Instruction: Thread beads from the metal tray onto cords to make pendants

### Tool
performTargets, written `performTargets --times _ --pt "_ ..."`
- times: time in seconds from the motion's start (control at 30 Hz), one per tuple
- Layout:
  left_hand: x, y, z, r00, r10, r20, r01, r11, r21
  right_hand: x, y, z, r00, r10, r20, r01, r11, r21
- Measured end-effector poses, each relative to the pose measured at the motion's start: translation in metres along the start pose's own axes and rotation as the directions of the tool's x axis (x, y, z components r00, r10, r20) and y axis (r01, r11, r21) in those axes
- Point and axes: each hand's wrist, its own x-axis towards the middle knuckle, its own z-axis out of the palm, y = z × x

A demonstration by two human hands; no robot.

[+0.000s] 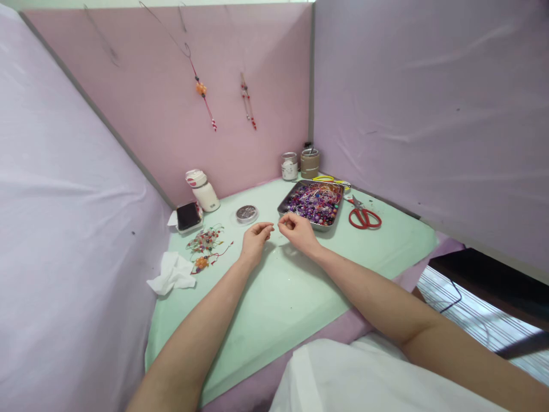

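Observation:
Both hands meet above the middle of the pale green table, fingertips close together with a small gap between. My left hand [256, 239] pinches thumb against fingers; whatever is in the pinch is too small to make out. My right hand [297, 230] is likewise closed in a pinch, its contents too fine to tell. It is just in front of a metal tray [329, 228] filled with purple and mixed beads [315, 203] and tangled pale thread. A small round clear container [246, 214] with dark contents stands behind my left hand.
Red-handled scissors [364, 217] lie right of the tray, yellow-handled pliers [328, 179] behind it, near two jars [309, 164]. Leftward are beaded strings [206, 240], an orange bead ornament [201, 262], a crumpled tissue [172, 272], a phone [189, 216] and a white bottle [203, 190]. Fabric walls enclose the table.

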Motion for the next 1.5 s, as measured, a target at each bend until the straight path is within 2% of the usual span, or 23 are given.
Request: performTargets --times 0.9,1.5 --pt "0.0010 -0.0024 -0.0009 1.000 -0.009 0.005 0.009 1.000 -0.009 0.0011 0.0028 0.0006 1.000 0.007 0.017 -0.008 0.999 0.035" --pt "0.0005 -0.0010 -0.0006 1.000 0.017 0.012 -0.017 0.998 0.052 0.0013 0.0036 0.0007 0.998 0.018 0.056 -0.019 1.000 0.017"
